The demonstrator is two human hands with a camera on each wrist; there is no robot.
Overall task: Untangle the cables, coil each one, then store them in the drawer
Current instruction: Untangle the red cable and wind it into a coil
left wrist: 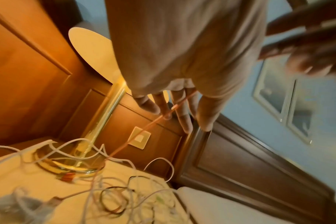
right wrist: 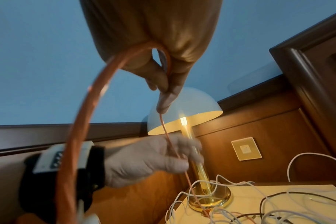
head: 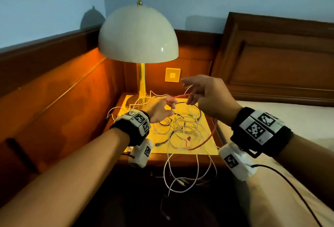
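Note:
An orange cable [head: 180, 96] stretches between my two hands above the nightstand [head: 213, 149]. My right hand [head: 200, 92] pinches it between thumb and forefinger [right wrist: 164, 91]; from there it loops back in a wide arc [right wrist: 81, 124]. My left hand [head: 161, 109] holds the same cable lower down, its fingers [right wrist: 175, 151] closed loosely round it. The orange cable [left wrist: 144, 128] runs down from the left fingers [left wrist: 182, 115] into the pile. A tangle of white and black cables [head: 180, 127] lies on the nightstand top. Some white loops [head: 182, 178] hang over its front edge.
A lit lamp with a white dome shade [head: 138, 34] and brass stem stands at the back left of the nightstand. Wooden panelling [head: 54, 91] closes the left side. A bed [head: 289, 118] and its headboard [head: 280, 60] lie to the right. A wall switch plate [head: 172, 75] sits behind.

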